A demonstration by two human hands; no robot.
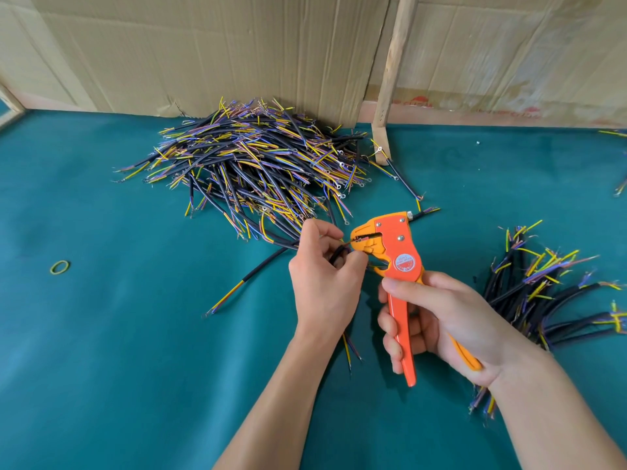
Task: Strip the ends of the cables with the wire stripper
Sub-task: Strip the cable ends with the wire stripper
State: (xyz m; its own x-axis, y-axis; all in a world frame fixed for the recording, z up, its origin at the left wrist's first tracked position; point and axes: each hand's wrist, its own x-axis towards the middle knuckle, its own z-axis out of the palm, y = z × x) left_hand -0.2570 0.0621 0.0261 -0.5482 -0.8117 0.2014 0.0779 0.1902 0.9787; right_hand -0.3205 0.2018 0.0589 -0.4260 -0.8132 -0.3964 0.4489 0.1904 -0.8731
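Observation:
My right hand (441, 320) grips the handles of an orange wire stripper (397, 256), jaws pointing left. My left hand (322, 273) pinches a black cable (337, 254) and holds one thin wire end in the stripper's jaws. The cable's other end shows below my left wrist, with yellow and blue wires (347, 351). A big heap of black cables (258, 164) with yellow, blue and purple wire ends lies behind my hands. A smaller pile of cables (549, 293) lies at the right.
Green cloth (135, 351) covers the table. One loose cable (251, 279) lies left of my left hand, and a yellow-green rubber band (60, 266) further left. Cardboard sheets (203, 52) and a wooden post (390, 79) stand along the back edge.

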